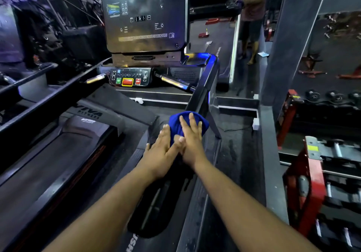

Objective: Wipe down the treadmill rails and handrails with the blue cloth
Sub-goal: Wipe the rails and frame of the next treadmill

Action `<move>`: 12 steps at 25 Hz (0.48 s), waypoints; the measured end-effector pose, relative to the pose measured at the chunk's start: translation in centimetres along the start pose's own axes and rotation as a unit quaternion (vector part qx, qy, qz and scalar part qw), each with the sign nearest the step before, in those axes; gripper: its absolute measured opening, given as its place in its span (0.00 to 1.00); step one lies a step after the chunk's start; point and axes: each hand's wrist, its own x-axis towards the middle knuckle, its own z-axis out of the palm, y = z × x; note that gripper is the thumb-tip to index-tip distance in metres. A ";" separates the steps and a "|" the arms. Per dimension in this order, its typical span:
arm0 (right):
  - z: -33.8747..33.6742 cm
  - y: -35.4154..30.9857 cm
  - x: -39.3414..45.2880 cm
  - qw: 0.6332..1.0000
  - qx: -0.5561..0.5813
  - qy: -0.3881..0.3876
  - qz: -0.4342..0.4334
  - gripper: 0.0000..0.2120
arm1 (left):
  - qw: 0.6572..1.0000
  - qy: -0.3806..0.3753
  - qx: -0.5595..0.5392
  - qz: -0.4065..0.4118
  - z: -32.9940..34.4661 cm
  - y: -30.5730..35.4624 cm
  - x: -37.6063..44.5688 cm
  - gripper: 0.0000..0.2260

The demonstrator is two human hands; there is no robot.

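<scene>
Crumpled blue cloth on black treadmill side handrail, right hand pressing it with straight spread fingers, left hand flat beside, fingers touching cloth

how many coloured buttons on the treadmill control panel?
3, in a row along the control panel bottom edge: green button at left, large red button in the middle, small red stop button at right. None look hidden.

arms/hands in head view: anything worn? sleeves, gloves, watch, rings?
Nothing worn that shows. Left hand and right hand are bare, no gloves, no visible rings. Both forearms are bare up to the frame edge: no sleeves, watch or bands in view.
</scene>
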 end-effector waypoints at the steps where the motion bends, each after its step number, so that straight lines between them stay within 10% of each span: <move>1: -1.0 0.4 3.8 1.000 -0.002 -0.001 0.016 0.30 | 1.000 0.002 0.017 -0.004 0.0 0.7 1.5 0.41; 12: -2.3 4.1 10.3 0.999 0.026 0.014 -0.024 0.37 | 0.999 0.016 0.039 0.014 1.3 1.6 6.1 0.45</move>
